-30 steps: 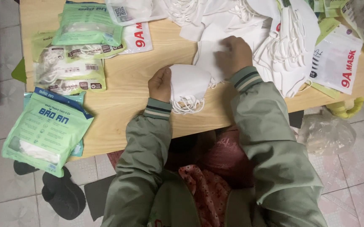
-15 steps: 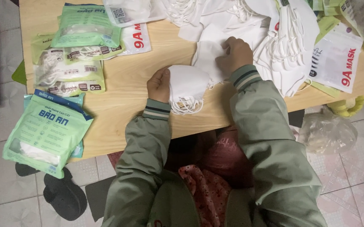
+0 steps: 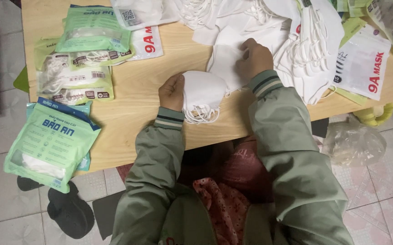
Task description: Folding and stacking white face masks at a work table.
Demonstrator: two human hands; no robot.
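Near the front edge of the pale wooden tabletop (image 3: 133,90), the left hand (image 3: 171,92) is holding a small stack of white face masks (image 3: 202,95), its grip closing around the stack's left side with the thumb lying on top. These masks are looking soft and domed, folded flat along a curved seam, with thin white ear loops (image 3: 201,115) trailing loosely below. Just beyond, the right hand (image 3: 255,58) is pressing its fingers down on a single flat white mask (image 3: 224,63), the fingertips being hidden beneath the knuckles. Behind it, a heap of loose white masks (image 3: 310,54) is spreading toward the tabletop's far edge, partly cut off by the frame. At the left, glossy green mask packets (image 3: 51,145) are overhanging the tabletop's corner, while white printed pouches (image 3: 362,68) are lying at the right. Ribbed cuffs of an olive jacket (image 3: 292,149) are covering both wrists.
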